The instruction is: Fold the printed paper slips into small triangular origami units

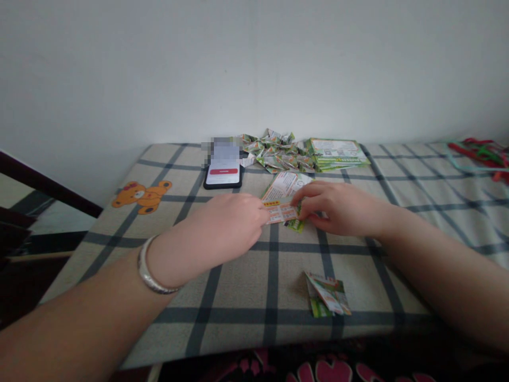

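Between my two hands a printed paper leaflet (pixel 284 212) in white, green and orange lies partly folded on the table. My left hand (pixel 238 217), below a silver bangle, grips its left edge with the fingertips. From the other side my right hand (pixel 334 204) pinches the leaflet's right end between thumb and fingers. The leaflet's upper part leans away, toward the wall. Nearer the front edge sits a small folded leaflet piece (pixel 328 294), apart from both hands.
Behind my hands lie a pile of folded leaflets (pixel 278 151) and a flat leaflet stack (pixel 338 153). A phone (pixel 222 167) rests left of them. A teddy bear cutout (pixel 142 196) is at the left; red and green items (pixel 483 154) lie far right. The wall (pixel 254 69) bounds the back.
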`<action>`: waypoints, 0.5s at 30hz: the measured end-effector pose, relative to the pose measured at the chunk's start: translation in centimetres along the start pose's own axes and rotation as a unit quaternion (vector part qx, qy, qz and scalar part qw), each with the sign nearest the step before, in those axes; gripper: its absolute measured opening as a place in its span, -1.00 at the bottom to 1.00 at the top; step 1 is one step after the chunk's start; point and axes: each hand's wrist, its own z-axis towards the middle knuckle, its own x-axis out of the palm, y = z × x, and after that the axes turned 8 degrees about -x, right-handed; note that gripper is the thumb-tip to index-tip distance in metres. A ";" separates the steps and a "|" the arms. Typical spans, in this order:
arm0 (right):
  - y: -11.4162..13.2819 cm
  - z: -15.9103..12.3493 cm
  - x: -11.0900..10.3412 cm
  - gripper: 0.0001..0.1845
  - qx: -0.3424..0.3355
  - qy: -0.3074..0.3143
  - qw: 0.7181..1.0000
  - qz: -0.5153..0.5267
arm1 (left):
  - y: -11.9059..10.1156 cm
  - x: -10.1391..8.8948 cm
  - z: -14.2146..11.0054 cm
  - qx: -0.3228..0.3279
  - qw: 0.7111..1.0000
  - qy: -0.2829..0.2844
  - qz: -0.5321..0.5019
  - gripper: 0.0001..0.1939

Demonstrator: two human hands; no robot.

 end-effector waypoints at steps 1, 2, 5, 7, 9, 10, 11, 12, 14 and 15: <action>-0.3 0.0 0.2 -0.77 0.001 -0.004 1.000 0.013 | -0.1 0.1 0.1 0.001 1.000 -0.002 0.014 -0.77; -0.5 0.1 0.3 -0.78 0.001 -0.009 1.000 0.021 | -0.1 0.3 0.3 0.001 1.000 -0.008 0.030 -0.77; -0.8 0.3 0.6 -0.78 0.004 -0.018 1.000 0.012 | 0.1 0.9 0.7 0.008 0.998 -0.042 0.047 -0.76; -0.8 0.5 0.9 -0.81 0.016 -0.017 1.000 -0.005 | 0.2 1.3 1.0 0.012 0.998 -0.053 0.040 -0.77; -0.6 0.6 1.2 -0.84 0.030 -0.031 0.999 -0.032 | 0.3 1.6 1.1 0.007 0.998 -0.055 0.023 -0.78; -0.6 0.6 1.4 -0.82 0.035 -0.047 0.997 -0.053 | 0.3 1.7 1.2 0.002 0.998 -0.056 0.013 -0.76; -0.6 0.7 1.7 -0.77 0.037 -0.066 0.995 -0.065 | 0.2 1.8 1.2 -0.003 0.998 -0.057 0.005 -0.74; -0.7 0.7 1.9 -0.73 0.031 -0.076 0.994 -0.072 | 0.2 1.9 1.2 -0.009 0.998 -0.059 0.001 -0.71; -0.9 0.6 2.3 -0.63 0.019 -0.093 0.992 -0.077 | 0.0 2.0 1.2 -0.021 0.998 -0.061 0.004 -0.65; -1.0 0.6 2.5 -0.60 0.016 -0.098 0.992 -0.077 | -0.1 2.0 1.2 -0.027 0.998 -0.060 0.009 -0.63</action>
